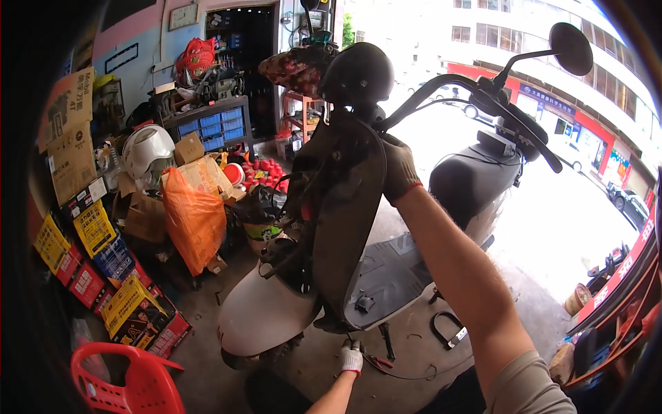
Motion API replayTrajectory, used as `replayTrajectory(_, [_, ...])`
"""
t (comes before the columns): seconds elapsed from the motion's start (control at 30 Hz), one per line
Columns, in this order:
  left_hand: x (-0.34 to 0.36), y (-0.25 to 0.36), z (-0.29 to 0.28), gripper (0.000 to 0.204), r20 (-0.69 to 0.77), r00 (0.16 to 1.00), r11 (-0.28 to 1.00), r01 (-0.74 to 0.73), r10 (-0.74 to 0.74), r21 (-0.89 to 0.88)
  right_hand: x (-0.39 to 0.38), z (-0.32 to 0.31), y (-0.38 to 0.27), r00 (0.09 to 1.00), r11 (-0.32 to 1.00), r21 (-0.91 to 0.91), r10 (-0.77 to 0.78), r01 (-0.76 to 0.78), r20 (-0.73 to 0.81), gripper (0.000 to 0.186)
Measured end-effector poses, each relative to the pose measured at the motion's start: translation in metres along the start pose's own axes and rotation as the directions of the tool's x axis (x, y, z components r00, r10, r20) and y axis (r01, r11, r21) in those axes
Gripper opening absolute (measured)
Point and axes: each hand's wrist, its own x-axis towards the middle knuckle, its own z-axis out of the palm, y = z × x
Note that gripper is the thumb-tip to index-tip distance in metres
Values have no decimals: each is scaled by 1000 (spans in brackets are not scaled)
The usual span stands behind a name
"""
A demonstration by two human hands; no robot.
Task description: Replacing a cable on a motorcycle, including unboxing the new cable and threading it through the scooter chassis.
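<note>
A scooter (265, 314) with a white front fender stands before me, its grey footboard (389, 279) to the right. My right hand (401, 169), in a dark work glove with a red cuff, is closed round the upper edge of the scooter's tall black front panel (348, 221), just below the handlebar (441, 84). Low down, my left hand (351, 359), in a pale glove, is closed under the scooter's lower edge. Something thin and dark shows at its fingertips, too small to name. Red-handled pliers (380, 363) lie on the floor to its right.
A black helmet (358, 72) rests near the handlebar. Boxes (134, 310), an orange bag (195, 221) and a red chair (127, 379) crowd the left. A U-shaped lock (452, 334) and a thin cable lie on the floor at right. A round mirror (571, 50) sticks out above.
</note>
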Motion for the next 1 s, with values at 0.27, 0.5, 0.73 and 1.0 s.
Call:
replayTrajectory(0.27, [-13,31,2,26,17,999,997,-27,28,-78,2,-8,-13,997,971,-239,40,-24,61,32])
replayTrajectory(0.5, [-7,32,-7,24,53,998,989,-17,26,-149,-2,-1,-21,998,978,-205,47,-36,49,31])
replayTrajectory(0.73, [-11,44,-3,18,85,992,927,115,-91,-358,9,-12,-3,986,973,-205,-78,108,150,26])
replayTrajectory(1.0, [-16,56,3,16,73,995,924,95,-73,-370,7,-10,4,991,990,-121,-52,67,120,23])
